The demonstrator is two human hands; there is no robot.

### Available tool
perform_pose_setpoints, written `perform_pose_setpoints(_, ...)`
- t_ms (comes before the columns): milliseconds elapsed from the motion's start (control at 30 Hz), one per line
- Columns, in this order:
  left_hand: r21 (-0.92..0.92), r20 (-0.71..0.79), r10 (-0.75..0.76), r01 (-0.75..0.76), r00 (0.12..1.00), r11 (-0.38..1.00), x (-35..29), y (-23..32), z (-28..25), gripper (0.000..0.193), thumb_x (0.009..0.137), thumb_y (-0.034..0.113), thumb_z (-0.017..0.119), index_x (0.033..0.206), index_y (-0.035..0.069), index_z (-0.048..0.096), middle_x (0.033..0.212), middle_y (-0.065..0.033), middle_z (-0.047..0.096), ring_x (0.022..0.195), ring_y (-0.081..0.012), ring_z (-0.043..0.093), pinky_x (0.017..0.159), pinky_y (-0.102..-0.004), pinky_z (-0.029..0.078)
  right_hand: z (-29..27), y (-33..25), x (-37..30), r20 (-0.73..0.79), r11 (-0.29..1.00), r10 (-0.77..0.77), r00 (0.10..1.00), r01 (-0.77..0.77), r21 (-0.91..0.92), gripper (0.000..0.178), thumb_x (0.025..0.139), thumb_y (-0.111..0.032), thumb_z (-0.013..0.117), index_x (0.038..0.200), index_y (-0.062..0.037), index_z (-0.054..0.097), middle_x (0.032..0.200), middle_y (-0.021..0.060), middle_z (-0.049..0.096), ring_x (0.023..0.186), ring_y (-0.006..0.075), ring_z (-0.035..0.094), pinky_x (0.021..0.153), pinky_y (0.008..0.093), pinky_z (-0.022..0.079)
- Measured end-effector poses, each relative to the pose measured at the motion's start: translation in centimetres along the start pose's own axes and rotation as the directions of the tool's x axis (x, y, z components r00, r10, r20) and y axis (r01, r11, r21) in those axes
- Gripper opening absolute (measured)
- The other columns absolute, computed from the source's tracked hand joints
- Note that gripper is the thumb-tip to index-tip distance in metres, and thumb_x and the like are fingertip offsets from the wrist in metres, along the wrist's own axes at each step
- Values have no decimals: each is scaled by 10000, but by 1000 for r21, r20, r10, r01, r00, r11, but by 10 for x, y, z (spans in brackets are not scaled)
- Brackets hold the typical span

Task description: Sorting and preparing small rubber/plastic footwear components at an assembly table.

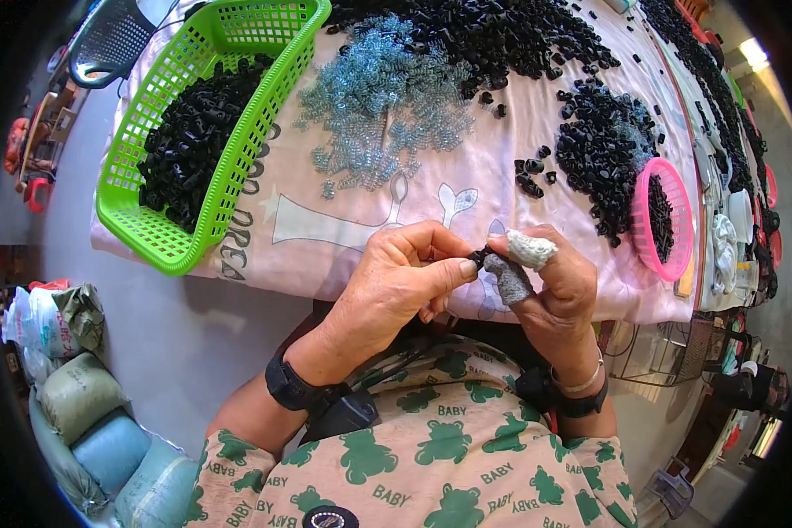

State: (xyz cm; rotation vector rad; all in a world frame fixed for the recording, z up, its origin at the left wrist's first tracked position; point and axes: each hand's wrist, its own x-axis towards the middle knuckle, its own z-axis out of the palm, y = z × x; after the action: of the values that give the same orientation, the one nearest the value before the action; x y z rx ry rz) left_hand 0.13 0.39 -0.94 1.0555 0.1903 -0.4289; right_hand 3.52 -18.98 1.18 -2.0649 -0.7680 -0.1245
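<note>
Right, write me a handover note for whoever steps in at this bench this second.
Left hand: pinching a small black plastic part between thumb and fingers.
Right hand: on the same part from the other side; knitted finger cots cover thumb and forefinger.
Supplies: pile of small metal springs on the pink tablecloth; loose black plastic parts heaped at the far side and to the right.
Done, as far as can be judged: black pieces lie in the green basket on the left and the pink basket on the right.
Left: both loose heaps remain large.
</note>
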Motion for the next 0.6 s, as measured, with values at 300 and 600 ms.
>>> perform_pose_setpoints(300, -74, -13, -27, 26, 1000, 997, -3, 0, 1, 116, 887, 109, 685, 927, 5, 652, 696, 13, 589, 532, -20, 496, 450, -168, 374, 4, -4, -4, 69, 998, -26, 997, 29, -49, 539, 681, -45, 802, 1186, -26, 616, 958, 128, 639, 815, 247, 662, 683, 322, 548)
perform_pose_setpoints(600, -199, -63, -90, 76, 994, 977, -4, 2, 7, 90, 884, 87, 685, 946, 38, 643, 777, 14, 609, 551, -9, 450, 468, -164, 324, 20, 6, -10, -49, 985, -127, 991, 120, -122, 642, 614, 93, 695, 1237, -10, 581, 996, 149, 613, 833, 301, 624, 700, 362, 532)
